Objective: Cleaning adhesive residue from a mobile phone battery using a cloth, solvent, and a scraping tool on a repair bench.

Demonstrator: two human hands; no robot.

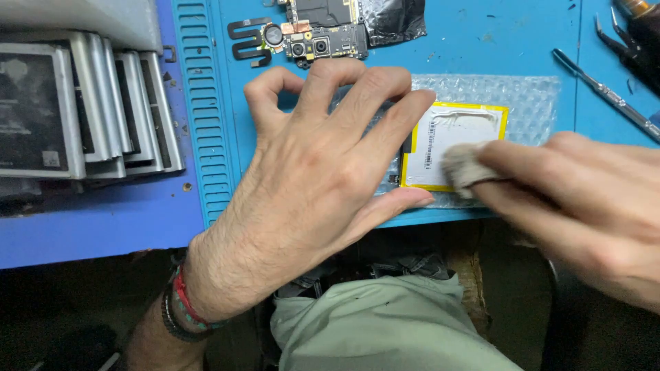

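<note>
Blue desk mat (481, 41) carries a battery (457, 134) on bubble wrap (529, 103); left hand (316, 165), fingers spread, pins it steady; right hand (570, 192) pinches a cloth (464, 168), wiping its face.

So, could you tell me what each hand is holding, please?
The right hand pinches a small greyish cloth wad at its rear; the left hand grips nothing.

Phone repair workbench. Blue ridged work mat (206, 103), bare circuit board with camera modules (320, 31), stacked metal phone frames (89, 103). Tweezers (605, 89) and pliers (629, 41) at right edge.
</note>
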